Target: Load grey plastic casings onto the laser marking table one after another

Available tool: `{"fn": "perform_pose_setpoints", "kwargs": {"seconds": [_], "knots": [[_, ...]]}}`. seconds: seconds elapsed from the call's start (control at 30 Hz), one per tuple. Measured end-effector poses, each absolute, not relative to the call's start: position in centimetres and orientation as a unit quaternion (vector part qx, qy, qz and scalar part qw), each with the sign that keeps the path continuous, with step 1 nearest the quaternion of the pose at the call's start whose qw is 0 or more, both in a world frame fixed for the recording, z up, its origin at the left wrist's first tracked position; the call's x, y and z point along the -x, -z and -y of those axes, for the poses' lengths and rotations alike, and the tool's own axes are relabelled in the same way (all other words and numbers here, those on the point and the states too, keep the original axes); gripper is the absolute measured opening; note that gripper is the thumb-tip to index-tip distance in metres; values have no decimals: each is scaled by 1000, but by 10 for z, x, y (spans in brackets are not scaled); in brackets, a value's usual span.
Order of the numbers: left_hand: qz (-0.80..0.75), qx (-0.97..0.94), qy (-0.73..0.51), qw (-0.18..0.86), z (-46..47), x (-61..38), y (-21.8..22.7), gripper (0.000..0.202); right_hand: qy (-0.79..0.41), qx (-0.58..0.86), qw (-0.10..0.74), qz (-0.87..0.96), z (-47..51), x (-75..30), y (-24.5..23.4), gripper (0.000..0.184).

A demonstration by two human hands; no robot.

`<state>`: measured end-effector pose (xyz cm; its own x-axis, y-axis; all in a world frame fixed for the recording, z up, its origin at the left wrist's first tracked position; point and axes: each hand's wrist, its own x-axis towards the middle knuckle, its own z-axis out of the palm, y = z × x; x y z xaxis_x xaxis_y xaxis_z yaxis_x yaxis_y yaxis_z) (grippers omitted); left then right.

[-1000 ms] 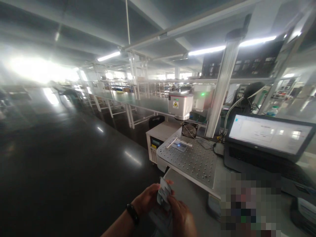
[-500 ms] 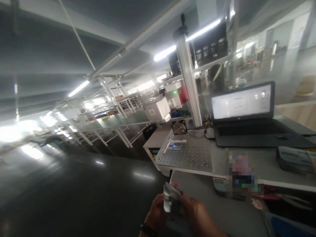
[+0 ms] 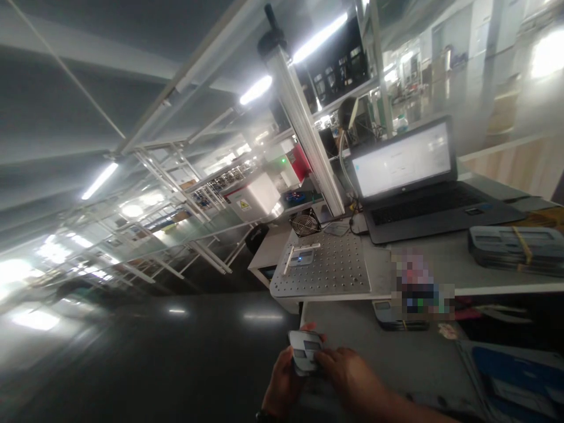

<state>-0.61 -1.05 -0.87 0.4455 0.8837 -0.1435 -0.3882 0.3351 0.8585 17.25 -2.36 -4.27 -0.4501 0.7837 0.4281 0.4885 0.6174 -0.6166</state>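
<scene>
A small stack of thin grey panels (image 3: 303, 339) with rounded corners and rectangular cutouts is held low, in front of the bench. My left hand (image 3: 281, 380) grips it from the left and beneath, with fingertips showing past its far edge. At the right side, the thumb and fingers of my right hand (image 3: 348, 369) are closed on the panels. How many are in the stack I cannot tell. A similar grey panel (image 3: 305, 257) lies under a blue light spot on the perforated metal plate (image 3: 343, 273), against a white L-shaped stop (image 3: 288, 258).
A laser marking head (image 3: 253, 197) hangs from an upright column (image 3: 304, 129). A small fan (image 3: 305, 223) stands behind the perforated plate. An open laptop (image 3: 409, 176) and a rubber-banded panel stack (image 3: 515, 247) sit at the right. Another banded stack (image 3: 400, 322) and a blue item (image 3: 520, 376) lie lower.
The panels in my hands were tilted and spread apart; now they lie flatter together, their cutout face turned upward. My view has shifted and tilted, so the bench appears further left.
</scene>
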Motion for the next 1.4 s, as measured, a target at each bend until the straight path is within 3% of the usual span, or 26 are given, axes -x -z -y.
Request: {"fn": "perform_pose_setpoints", "kwargs": {"seconds": [0.2, 0.47, 0.63, 0.8, 1.07, 1.23, 1.4], "knots": [[-300, -341, -437, 776, 12, 5, 11, 59, -283, 475, 272, 788, 26, -177, 27, 32], [-293, -333, -459, 770, 10, 13, 19, 58, -174, 395, 312, 846, 22, -176, 44, 47], [-301, -336, -462, 764, 13, 11, 16, 59, -199, 402, 285, 847, 22, -176, 41, 52], [-289, -358, -457, 761, 14, 12, 18, 62, -280, 462, 291, 790, 22, -178, 33, 32], [-289, -349, -467, 759, 11, 12, 20, 62, -147, 399, 274, 863, 20, -175, 45, 44], [-272, -355, -468, 762, 12, 12, 23, 59, -243, 441, 293, 813, 21, -178, 42, 23], [-261, -336, -478, 768, 13, 10, 21, 59, -210, 430, 306, 823, 20, -182, 40, 25]]}}
